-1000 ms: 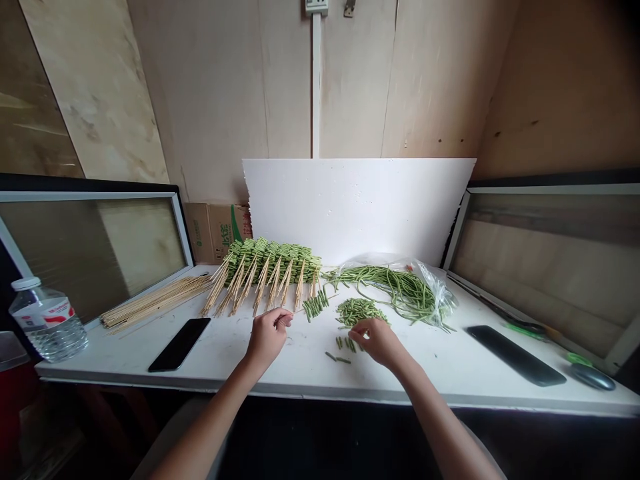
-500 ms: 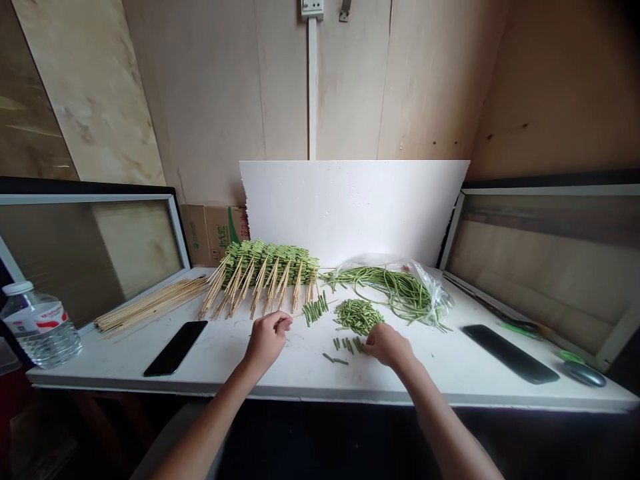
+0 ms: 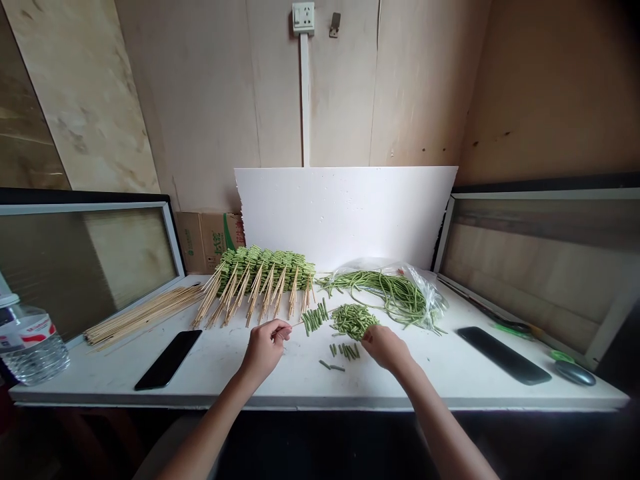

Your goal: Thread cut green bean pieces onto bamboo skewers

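Note:
My left hand (image 3: 266, 343) pinches the bare end of a bamboo skewer (image 3: 297, 325). Several short green bean pieces (image 3: 315, 317) are threaded crosswise along it, held above the table. My right hand (image 3: 384, 345) is closed at the right front edge of a heap of cut green beans (image 3: 353, 320); whatever its fingertips hold is hidden. A short row of loose pieces (image 3: 349, 351) lies just in front of the heap, with a few more nearer me. Behind my left hand, filled bean skewers (image 3: 265, 267) are stacked with their sticks pointing towards me.
Bare bamboo skewers (image 3: 140, 317) and a black phone (image 3: 169, 360) lie left, beside a water bottle (image 3: 33, 340). Long uncut beans (image 3: 385, 290) rest in a plastic bag (image 3: 433, 293) behind the heap. Rightwards are a dark flat slab (image 3: 503, 355) and a computer mouse (image 3: 575, 373).
The camera view has tilted up slightly and shifted. My left hand still holds the skewer, and my right hand stays at the heap's edge with little movement.

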Action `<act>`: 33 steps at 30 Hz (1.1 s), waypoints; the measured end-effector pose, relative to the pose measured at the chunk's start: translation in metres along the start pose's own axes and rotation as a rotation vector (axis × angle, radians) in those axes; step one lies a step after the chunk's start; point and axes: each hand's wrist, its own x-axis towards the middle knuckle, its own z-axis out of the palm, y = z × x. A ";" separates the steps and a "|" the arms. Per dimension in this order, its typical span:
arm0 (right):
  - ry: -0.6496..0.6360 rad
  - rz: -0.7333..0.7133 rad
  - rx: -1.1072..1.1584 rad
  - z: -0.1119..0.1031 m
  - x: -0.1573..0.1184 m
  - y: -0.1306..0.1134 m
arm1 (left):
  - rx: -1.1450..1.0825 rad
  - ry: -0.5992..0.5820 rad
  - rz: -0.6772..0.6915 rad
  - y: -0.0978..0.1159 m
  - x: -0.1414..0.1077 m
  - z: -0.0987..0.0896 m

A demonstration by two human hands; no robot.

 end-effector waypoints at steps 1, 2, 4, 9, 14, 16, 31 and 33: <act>-0.016 -0.009 0.118 -0.004 0.001 -0.004 | -0.006 -0.004 0.006 0.001 0.000 0.000; -0.051 -0.017 0.274 -0.009 0.001 -0.008 | -0.011 -0.009 0.015 0.003 0.000 0.000; -0.119 -0.032 0.622 -0.017 0.001 -0.016 | -0.018 -0.019 0.034 0.005 -0.001 0.000; -0.110 0.007 1.140 -0.023 -0.001 -0.032 | -0.030 -0.025 0.043 0.009 -0.001 0.001; -0.112 0.045 1.354 -0.014 -0.003 -0.040 | -0.036 -0.018 0.050 0.009 -0.001 0.001; -0.129 0.064 1.407 -0.010 -0.004 -0.043 | -0.037 -0.021 0.052 0.009 -0.002 0.001; -0.089 0.063 1.381 -0.002 -0.005 -0.049 | -0.044 -0.017 0.057 0.008 -0.003 0.004; -0.094 0.059 1.394 -0.003 -0.005 -0.049 | -0.038 -0.020 0.052 0.008 -0.003 0.003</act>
